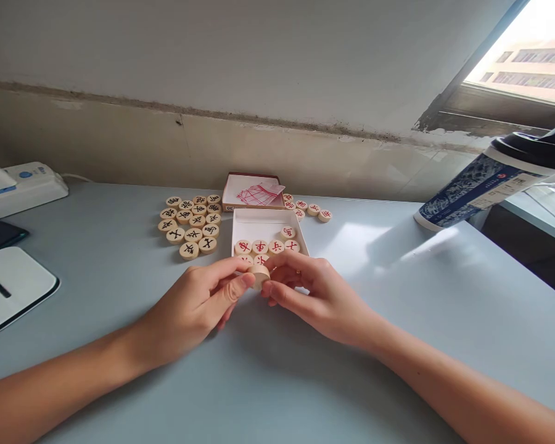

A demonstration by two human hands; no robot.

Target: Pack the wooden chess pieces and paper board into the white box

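A round wooden xiangqi piece [259,277] is pinched between my two hands, just in front of the white box [259,217]. My left hand [198,302] grips it from the left with thumb and fingers. From the other side my right hand [317,296] closes on the same piece; its marked face is hidden from view. Inside the box lie several pieces with red characters [259,246], the nearest ones partly covered by my fingers. Left of the box, several pieces with black characters [193,235] lie face up in a cluster.
Behind the white box sits a box lid [226,200] with a red-lined folded sheet [261,193]. More red-marked pieces [313,209] lie to its right. A cup with a black lid [481,182] stands at the right. A white device [13,287], a phone [0,235] and a power strip [32,185] are at the left.
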